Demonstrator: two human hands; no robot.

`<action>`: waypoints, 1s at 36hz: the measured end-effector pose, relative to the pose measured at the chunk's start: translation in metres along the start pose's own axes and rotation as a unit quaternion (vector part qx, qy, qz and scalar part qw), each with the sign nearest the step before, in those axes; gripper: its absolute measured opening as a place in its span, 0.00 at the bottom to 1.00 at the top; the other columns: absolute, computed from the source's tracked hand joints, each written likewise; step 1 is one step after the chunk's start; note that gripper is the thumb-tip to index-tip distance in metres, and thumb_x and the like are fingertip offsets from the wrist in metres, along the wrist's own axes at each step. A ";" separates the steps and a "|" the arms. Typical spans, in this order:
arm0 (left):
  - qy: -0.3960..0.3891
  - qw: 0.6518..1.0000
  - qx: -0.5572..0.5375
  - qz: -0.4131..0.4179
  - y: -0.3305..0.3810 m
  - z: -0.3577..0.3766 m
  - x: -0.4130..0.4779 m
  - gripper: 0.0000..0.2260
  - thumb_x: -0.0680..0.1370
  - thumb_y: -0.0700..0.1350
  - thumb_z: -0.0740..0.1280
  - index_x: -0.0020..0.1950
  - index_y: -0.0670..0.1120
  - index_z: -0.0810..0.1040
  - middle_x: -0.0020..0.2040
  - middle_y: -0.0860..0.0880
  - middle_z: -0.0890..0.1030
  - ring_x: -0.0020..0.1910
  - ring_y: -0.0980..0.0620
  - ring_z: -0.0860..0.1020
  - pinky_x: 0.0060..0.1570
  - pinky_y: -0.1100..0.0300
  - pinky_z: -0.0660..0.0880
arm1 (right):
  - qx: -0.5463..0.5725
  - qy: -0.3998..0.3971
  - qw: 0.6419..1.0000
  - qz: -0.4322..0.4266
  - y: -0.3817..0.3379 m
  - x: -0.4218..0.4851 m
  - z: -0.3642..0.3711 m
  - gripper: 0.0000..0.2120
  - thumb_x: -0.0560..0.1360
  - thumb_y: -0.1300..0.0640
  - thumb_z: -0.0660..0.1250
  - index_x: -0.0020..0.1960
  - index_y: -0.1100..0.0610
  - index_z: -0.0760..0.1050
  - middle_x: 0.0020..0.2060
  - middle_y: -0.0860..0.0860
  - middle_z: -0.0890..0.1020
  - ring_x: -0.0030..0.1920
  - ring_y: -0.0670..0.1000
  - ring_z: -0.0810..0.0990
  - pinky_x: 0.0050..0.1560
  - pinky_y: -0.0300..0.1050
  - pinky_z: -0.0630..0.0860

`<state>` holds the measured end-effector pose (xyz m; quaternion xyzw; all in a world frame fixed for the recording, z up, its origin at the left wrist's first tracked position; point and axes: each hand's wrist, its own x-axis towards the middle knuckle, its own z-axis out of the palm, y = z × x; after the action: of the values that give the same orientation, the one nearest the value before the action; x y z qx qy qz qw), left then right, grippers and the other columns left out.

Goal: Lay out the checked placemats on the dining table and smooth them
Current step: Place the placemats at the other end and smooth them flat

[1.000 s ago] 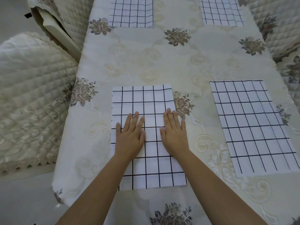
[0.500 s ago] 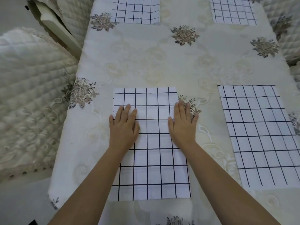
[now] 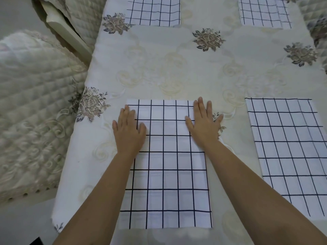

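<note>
Nearest placemat: a white rectangular cloth placemat with a thin dark grid lies flat on the near left part of the table, its long sides running away from the viewer.
Left hand: the left hand lies palm down on the left edge of this mat, toward its far end, fingers straight and slightly spread, partly over the tablecloth.
Right hand: the right hand lies palm down on the mat's right edge, toward its far corner, fingers extended and fanned a little, the outer ones resting on the tablecloth.
Arms: two bare forearms reach in from the near edge, one on each side of the mat.
Table covering: a cream tablecloth with pale swirls and grey-brown embroidered flowers covers the whole table.
Second placemat: a matching checked placemat lies flat to the right, well apart from the first.
Far placemats: two more checked mats lie at the far end, one on the left and one on the right, both cut off by the top of the view.
Seating: a cream quilted chair cover sits just beside the table's left side.
</note>
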<state>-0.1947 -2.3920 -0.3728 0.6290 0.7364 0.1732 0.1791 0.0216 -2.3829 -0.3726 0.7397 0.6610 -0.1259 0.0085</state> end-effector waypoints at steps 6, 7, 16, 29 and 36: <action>-0.016 0.997 0.066 0.034 0.008 -0.004 0.005 0.32 0.68 0.58 0.51 0.66 0.43 0.72 0.71 0.36 0.64 0.71 0.36 0.61 0.64 0.36 0.58 | -0.001 -0.012 1.000 0.000 0.000 0.001 0.000 0.32 0.79 0.40 0.46 0.76 0.52 0.38 0.76 0.46 0.39 0.75 0.53 0.36 0.69 0.70 0.41; -0.030 0.996 0.079 0.042 0.010 -0.003 0.005 0.32 0.68 0.59 0.52 0.65 0.43 0.72 0.71 0.35 0.63 0.71 0.34 0.59 0.63 0.33 0.58 | 0.003 -0.014 1.000 0.000 0.000 0.001 0.000 0.33 0.79 0.39 0.46 0.76 0.52 0.38 0.76 0.46 0.38 0.75 0.53 0.35 0.69 0.69 0.40; -0.138 0.958 0.115 0.222 0.047 0.023 0.000 0.32 0.74 0.54 0.39 0.75 0.44 0.57 0.77 0.46 0.52 0.76 0.48 0.48 0.71 0.41 0.47 | 0.016 -0.007 1.000 0.011 -0.002 0.000 -0.001 0.35 0.77 0.37 0.47 0.77 0.52 0.40 0.76 0.45 0.39 0.75 0.51 0.35 0.69 0.68 0.39; -0.139 0.972 0.102 0.157 0.049 0.024 0.000 0.34 0.70 0.63 0.38 0.76 0.56 0.52 0.77 0.56 0.44 0.76 0.52 0.40 0.69 0.37 0.39 | 0.160 0.052 0.986 0.019 -0.031 -0.002 -0.018 0.26 0.81 0.53 0.49 0.76 0.56 0.49 0.77 0.51 0.46 0.76 0.52 0.41 0.72 0.60 0.36; -0.134 0.976 0.119 0.122 0.044 0.025 0.003 0.27 0.82 0.52 0.50 0.77 0.51 0.41 0.77 0.53 0.40 0.75 0.52 0.36 0.69 0.39 0.37 | 0.219 0.011 0.969 -0.117 -0.071 -0.014 0.006 0.23 0.81 0.56 0.47 0.76 0.53 0.53 0.75 0.47 0.56 0.76 0.48 0.49 0.75 0.55 0.44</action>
<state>-0.1448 -2.3814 -0.3740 0.7484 0.6389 0.0190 0.1771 -0.0504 -2.3888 -0.3649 0.6426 0.6991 -0.2595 -0.1761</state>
